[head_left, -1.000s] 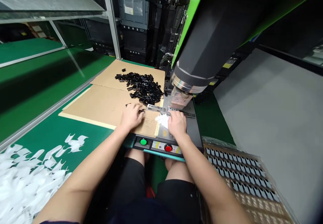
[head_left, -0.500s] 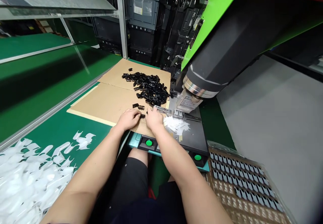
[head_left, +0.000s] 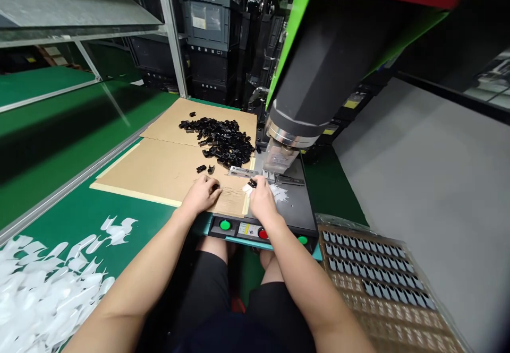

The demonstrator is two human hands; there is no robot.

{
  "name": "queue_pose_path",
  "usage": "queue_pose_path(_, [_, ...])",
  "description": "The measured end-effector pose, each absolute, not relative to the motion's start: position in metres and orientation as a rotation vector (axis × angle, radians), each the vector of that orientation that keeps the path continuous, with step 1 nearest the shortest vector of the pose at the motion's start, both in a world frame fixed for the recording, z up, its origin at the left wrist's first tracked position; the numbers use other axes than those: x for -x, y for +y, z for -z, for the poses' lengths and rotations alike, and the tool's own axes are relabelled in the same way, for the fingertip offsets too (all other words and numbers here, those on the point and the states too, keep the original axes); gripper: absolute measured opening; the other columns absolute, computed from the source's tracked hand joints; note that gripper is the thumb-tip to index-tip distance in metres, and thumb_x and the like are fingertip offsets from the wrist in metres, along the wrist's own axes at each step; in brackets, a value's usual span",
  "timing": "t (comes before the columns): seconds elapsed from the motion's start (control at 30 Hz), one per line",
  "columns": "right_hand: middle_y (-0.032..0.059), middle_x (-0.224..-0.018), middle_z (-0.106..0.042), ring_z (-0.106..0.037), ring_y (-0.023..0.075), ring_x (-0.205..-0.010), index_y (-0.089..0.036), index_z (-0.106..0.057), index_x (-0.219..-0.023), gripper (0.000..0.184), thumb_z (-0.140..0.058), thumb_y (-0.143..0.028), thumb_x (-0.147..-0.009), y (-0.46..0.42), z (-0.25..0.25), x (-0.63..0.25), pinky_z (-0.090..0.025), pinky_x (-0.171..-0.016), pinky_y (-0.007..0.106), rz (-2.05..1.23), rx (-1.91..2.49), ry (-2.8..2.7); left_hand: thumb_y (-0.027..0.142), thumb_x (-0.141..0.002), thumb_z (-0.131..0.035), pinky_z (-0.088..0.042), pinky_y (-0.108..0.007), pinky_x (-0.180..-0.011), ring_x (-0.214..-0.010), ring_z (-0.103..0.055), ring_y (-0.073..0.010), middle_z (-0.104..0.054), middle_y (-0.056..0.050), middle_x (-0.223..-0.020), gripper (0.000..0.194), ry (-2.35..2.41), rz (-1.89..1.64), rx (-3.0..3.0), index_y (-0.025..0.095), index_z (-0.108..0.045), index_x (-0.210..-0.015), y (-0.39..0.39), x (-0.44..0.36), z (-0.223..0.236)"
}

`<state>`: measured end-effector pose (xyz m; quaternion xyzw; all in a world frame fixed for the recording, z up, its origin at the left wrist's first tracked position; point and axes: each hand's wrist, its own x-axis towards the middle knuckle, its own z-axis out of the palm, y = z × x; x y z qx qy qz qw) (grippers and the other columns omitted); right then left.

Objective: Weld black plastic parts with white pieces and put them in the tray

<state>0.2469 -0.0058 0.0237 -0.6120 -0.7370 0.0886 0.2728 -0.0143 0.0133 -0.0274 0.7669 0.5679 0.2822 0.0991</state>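
My right hand (head_left: 263, 199) pinches a small black plastic part (head_left: 252, 183) at its fingertips, just above the near left corner of the machine's plate. Under and beside it lie thin white plastic pieces (head_left: 280, 192). On the brown cardboard (head_left: 147, 167), my left hand (head_left: 201, 194) has its fingers curled in around another dark part (head_left: 215, 187), mostly hidden by them. Two loose black parts sit just beyond the left hand. Farther back is a heap of similar black parts (head_left: 225, 143). The machine's metal head (head_left: 280, 156) stands over a small fixture (head_left: 271, 175), beyond my right hand.
Green buttons (head_left: 225, 225) and a red button (head_left: 263, 233) line the machine's front edge. White pieces (head_left: 48, 289) pile on the green table at left. A tray (head_left: 378, 268) with rows of grey parts stands at right. Dark crates (head_left: 209, 21) are stacked behind.
My right hand has moved right from the cardboard to the machine plate's edge, carrying a black part. The left hand stays over the cardboard, its fingers more curled. The camera view has shifted.
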Motion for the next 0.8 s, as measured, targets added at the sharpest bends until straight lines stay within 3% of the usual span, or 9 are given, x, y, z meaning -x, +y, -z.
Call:
queue_pose_path(0.1, [0.0157,-0.125,-0.065,-0.064,0.0294,-0.110,-0.019,-0.059,-0.130,0.039,-0.045,-0.010,-0.095,0.002,-0.015,-0.288,-0.053,-0.096,0.041,-0.169,1.643,-1.788,0.036,-0.103,-0.057,-0.058,-0.042,-0.097,-0.104,-0.067,-0.0263,-0.064,-0.011,-0.108,0.022,1.523,-0.844,-2.391,0.024,-0.072,-0.113,0.013,0.007,0.028])
queue_pose_path(0.23, [0.0156,-0.126,-0.067,-0.065,0.0289,-0.110,-0.019,-0.064,-0.130,0.035,-0.045,-0.016,-0.100,0.019,-0.006,-0.318,-0.053,-0.097,0.041,-0.103,1.639,-1.730,0.032,-0.103,-0.054,-0.057,-0.043,-0.106,-0.120,-0.066,-0.0262,-0.067,-0.013,-0.125,0.028,1.423,-0.918,-2.383,0.024,-0.065,-0.127,0.010,0.001,0.029])
queue_pose_path(0.47, [0.0146,-0.121,-0.070,-0.059,0.0300,-0.110,-0.021,-0.070,-0.132,0.034,-0.048,-0.029,-0.108,0.030,0.000,-0.320,-0.048,-0.095,0.040,0.114,1.748,-1.912,0.040,-0.103,-0.056,-0.057,-0.048,-0.108,-0.115,-0.071,-0.0291,-0.077,-0.010,-0.117,0.026,1.547,-0.875,-2.350,0.026,-0.075,-0.116,0.002,0.005,0.033])
queue_pose_path(0.67, [0.0149,-0.129,-0.065,-0.052,0.0318,-0.118,-0.026,-0.063,-0.146,0.049,-0.049,-0.013,-0.100,0.022,-0.011,-0.321,-0.045,-0.097,0.042,0.157,1.865,-2.032,0.044,-0.102,-0.063,-0.059,-0.043,-0.104,-0.113,-0.073,-0.0267,-0.078,-0.007,-0.120,0.030,1.524,-1.036,-2.194,0.027,-0.077,-0.122,0.018,-0.047,0.009])
queue_pose_path(0.8, [0.0133,-0.135,-0.062,-0.049,0.0313,-0.123,-0.027,-0.059,-0.148,0.054,-0.049,-0.012,-0.098,0.018,-0.021,-0.321,-0.043,-0.100,0.042,0.110,1.939,-2.057,0.037,-0.101,-0.066,-0.057,-0.043,-0.105,-0.114,-0.071,-0.0271,-0.078,-0.009,-0.116,0.026,1.381,-1.084,-2.301,0.024,-0.079,-0.118,0.052,-0.117,-0.006])
